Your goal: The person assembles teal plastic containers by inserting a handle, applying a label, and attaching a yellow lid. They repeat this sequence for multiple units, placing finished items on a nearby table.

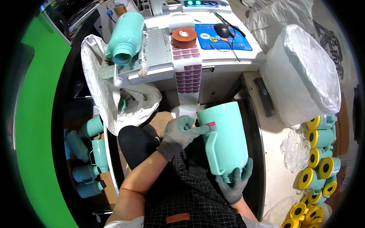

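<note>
Teal flask (225, 138) neck-down in right hand (235, 185) grip; left hand (181, 131) presses sticker (211, 126).
</note>
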Demonstrator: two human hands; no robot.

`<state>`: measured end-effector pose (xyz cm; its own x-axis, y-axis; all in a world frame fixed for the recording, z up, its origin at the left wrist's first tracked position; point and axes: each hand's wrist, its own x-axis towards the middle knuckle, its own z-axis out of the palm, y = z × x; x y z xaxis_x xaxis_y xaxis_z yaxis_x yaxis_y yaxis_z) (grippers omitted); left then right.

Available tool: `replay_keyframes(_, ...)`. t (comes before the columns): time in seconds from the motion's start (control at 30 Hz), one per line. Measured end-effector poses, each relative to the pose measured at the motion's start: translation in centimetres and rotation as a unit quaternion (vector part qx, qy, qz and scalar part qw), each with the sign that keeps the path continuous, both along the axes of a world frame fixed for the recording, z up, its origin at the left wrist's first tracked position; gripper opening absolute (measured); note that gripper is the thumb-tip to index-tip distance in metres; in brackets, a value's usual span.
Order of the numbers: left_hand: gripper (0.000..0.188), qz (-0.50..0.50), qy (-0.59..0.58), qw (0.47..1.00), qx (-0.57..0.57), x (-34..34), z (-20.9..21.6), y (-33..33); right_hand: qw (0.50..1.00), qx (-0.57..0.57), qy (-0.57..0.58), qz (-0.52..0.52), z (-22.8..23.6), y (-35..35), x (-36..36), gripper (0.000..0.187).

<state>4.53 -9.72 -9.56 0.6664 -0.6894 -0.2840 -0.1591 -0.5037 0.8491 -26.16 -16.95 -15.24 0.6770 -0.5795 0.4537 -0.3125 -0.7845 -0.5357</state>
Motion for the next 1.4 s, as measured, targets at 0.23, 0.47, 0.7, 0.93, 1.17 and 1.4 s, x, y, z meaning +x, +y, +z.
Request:
replay_keyframes(0.23, 0.069, 0.147, -0.617, 0.771, -0.054, 12.1, 2.1, 5.8, 0.973, 0.166, -0.161, 0.028, 2.6, -4.2, 1.9, 0.110)
replay_keyframes(0.47, 0.063, -0.060, -0.776, 0.626, 0.037, 27.4, 5.9, 7.7, 0.973, -0.095, -0.196, 0.076, 7.7, -8.3, 13.6, 0.097)
replay_keyframes(0.7, 0.058, 0.083, -0.732, 0.651, -0.182, 9.5, 11.1, 17.0, 0.948, -0.260, -0.149, 0.104, 14.4, -9.6, 25.8, 0.084)
replay_keyframes(0.93, 0.081, 0.051, -0.352, 0.900, -0.251, 0.2, 5.1, 17.8, 0.897, -0.380, -0.064, 0.218, 14.6, -3.4, 44.4, 0.086)
replay_keyframes(1.17, 0.069, 0.037, -0.213, 0.957, -0.193, -0.4, 2.8, 17.2, 0.848, -0.468, 0.076, 0.236, 13.3, 1.9, 51.2, 0.059)
replay_keyframes(1.4, 0.074, -0.001, -0.174, 0.961, -0.214, -0.3, 2.2, 17.7, 0.861, -0.454, 0.087, 0.212, 13.3, 1.7, 53.9, 0.060)
